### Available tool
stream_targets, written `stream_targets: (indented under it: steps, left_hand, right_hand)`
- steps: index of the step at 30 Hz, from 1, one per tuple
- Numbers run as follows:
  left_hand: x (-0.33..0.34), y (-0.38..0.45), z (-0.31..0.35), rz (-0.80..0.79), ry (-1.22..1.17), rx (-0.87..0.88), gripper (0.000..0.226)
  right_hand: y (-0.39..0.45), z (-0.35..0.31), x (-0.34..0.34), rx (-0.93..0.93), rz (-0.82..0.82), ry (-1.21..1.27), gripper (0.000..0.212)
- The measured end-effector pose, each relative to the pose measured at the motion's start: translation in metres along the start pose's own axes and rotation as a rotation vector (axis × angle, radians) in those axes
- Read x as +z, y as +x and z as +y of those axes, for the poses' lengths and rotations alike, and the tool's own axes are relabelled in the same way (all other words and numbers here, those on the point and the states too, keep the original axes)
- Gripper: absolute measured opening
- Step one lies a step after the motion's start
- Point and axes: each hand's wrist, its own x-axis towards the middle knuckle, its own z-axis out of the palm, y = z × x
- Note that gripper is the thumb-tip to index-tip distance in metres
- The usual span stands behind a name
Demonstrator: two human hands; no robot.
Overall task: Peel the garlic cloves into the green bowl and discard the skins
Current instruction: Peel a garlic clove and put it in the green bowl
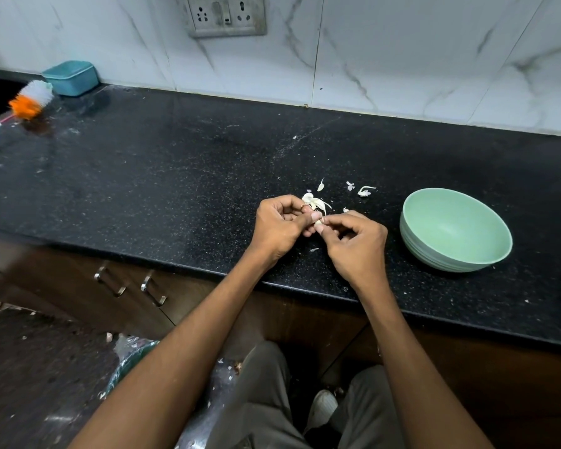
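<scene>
Black counter (175,176): speckled stone, runs the width of the view against a white marbled wall; bears all task items.
Green bowl (455,230): stands upright on the counter, to the right of both hands and apart from them; interior shows no cloves.
Left hand (280,226): raised just above the counter near its front edge, fingers curled inward, thumb and fingertips pinching the garlic clove from the left side.
Right hand (357,244): fingers curled, thumb and forefinger pinching the same clove from the right; both hands meet at the clove.
Garlic clove (318,225): small pale piece held between the two hands, mostly covered by fingertips; cannot tell how much skin remains on it.
Garlic skins (314,202): loose white scraps lying on the counter just beyond the hands, further bits scattered toward the bowl, one scrap below the hands.
Blue container (71,77): far left, against the wall.
Brush (31,100): orange and white bristles, beside the blue container.
</scene>
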Motion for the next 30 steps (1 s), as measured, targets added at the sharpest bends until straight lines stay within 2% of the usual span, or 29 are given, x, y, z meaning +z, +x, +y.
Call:
stream_targets:
  steps: [5,9,16,26,30]
  left_hand:
    - [-0.0026,-0.0014,0.0019,-0.072,-0.02,0.027,0.006]
    - [-0.0019,-0.003,0.0023,-0.093,0.017,0.044,0.016]
    - [-0.0001,-0.0029,0.0006,-0.076,0.049,0.049,0.018]
    - [0.0026,-0.0021,-0.0035,-0.071,0.127,0.061,0.029]
    - [0.0027,-0.0023,-0.0035,-0.075,0.114,0.059,0.028]
  right_hand:
    - [0.0018,-0.0005,-0.0004,0.016,0.007,-0.035,0.008]
    - [0.0015,-0.0004,-0.0008,0.01,-0.007,-0.042,0.01]
    - [0.0,-0.0012,0.0011,-0.033,-0.021,-0.087,0.012]
    - [-0.0031,-0.0046,0.0032,-0.105,-0.001,-0.296,0.019]
    - [-0.0022,-0.0049,0.0022,-0.106,0.015,-0.268,0.016]
